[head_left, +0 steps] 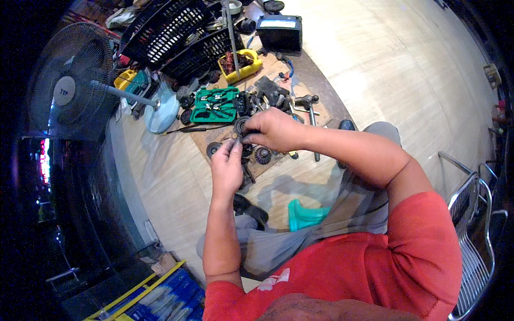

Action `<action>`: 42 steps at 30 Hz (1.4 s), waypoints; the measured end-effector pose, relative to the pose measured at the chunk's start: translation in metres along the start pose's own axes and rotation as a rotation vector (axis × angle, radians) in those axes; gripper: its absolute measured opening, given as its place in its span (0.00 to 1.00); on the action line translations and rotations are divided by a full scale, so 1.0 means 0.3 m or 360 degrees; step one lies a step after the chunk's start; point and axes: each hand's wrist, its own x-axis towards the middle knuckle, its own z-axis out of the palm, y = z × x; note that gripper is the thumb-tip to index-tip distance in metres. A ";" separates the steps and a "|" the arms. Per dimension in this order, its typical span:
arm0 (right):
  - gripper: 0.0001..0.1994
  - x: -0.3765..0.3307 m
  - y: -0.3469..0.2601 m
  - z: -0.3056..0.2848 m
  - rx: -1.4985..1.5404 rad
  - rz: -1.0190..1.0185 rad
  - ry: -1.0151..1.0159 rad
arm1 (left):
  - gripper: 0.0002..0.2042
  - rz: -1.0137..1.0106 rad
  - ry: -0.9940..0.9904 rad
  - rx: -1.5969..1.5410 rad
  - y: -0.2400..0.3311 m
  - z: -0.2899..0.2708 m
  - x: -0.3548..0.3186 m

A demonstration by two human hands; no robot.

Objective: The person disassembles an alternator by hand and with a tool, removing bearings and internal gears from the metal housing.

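Note:
My left hand [227, 163] and my right hand [274, 130] meet over the cardboard, fingers pinched close together. Between their fingertips is a small, dark part, too small to name. Just beyond, touching or behind the right fingertips, shows a dark round ring-shaped part [240, 124]. A dark toothed, gear-like wheel [263, 155] lies below my right hand. Beside my left fingers is another dark round part [213, 148]. Past the hands, a green tool case [201, 102] lies spread with several pliers in it. To the right lies a hammer [312, 125].
A yellow container [232, 79] with reddish-brown pieces and a black battery-like box [279, 33] stand at the back. Black perforated crates [171, 24] and a standing fan [64, 90] are at left. A teal boot [305, 215] is near my legs; a metal chair [474, 219] stands right.

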 end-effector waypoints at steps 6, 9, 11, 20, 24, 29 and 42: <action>0.05 -0.029 -0.003 0.034 -0.0497 -0.0355 0.0008 | 0.16 -0.0078 -0.0142 0.0099 0.021 -0.031 -0.006; 0.05 -0.027 -0.008 0.033 -0.0539 -0.0453 -0.0010 | 0.14 0.0013 -0.0070 0.0331 0.006 -0.024 -0.008; 0.04 -0.031 0.006 0.034 -0.0554 -0.0445 -0.0036 | 0.13 -0.0066 -0.0123 0.0248 -0.013 -0.023 0.002; 0.12 -0.018 -0.152 -0.077 -0.0692 -0.0984 0.0634 | 0.11 -0.0302 0.0063 -0.0635 0.006 -0.053 0.027; 0.10 -0.052 -0.099 -0.047 -0.0374 -0.0442 0.0038 | 0.10 -0.0283 -0.0056 -0.0865 0.000 -0.055 0.032; 0.14 -0.041 -0.060 -0.048 -0.0540 -0.0084 0.0101 | 0.10 -0.0263 -0.0126 -0.0960 -0.004 -0.057 0.022; 0.12 -0.018 -0.055 -0.067 -0.0559 -0.0475 0.0031 | 0.08 -0.0310 -0.0413 -0.0730 -0.003 -0.061 0.022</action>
